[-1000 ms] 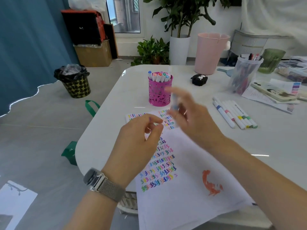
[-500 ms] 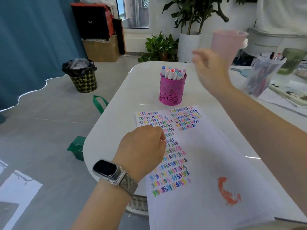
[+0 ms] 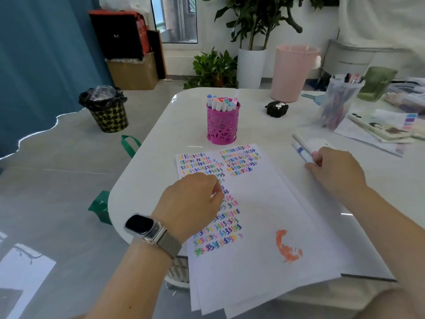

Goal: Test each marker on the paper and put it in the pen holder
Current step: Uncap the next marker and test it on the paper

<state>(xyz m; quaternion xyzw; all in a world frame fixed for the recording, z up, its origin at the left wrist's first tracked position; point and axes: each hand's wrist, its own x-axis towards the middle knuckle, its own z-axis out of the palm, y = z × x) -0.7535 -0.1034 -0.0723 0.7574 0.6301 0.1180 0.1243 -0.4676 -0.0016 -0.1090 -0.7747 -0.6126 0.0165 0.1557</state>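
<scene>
Hands: the left hand (image 3: 193,201), loosely curled and holding nothing visible, rests on the paper (image 3: 257,217) at centre, while the right hand (image 3: 335,169), at centre right, closes its fingers on the next marker (image 3: 303,154) lying on the worktop (image 3: 264,127), apparently a pick-up, so uncapping and testing should follow before it joins the pen holder (image 3: 222,125) above centre.

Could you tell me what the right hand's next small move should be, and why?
Probably close the right hand on one white marker lying beside the scribbled white paper and lift it. The hand rests over the loose markers, and none is lifted yet.
</scene>
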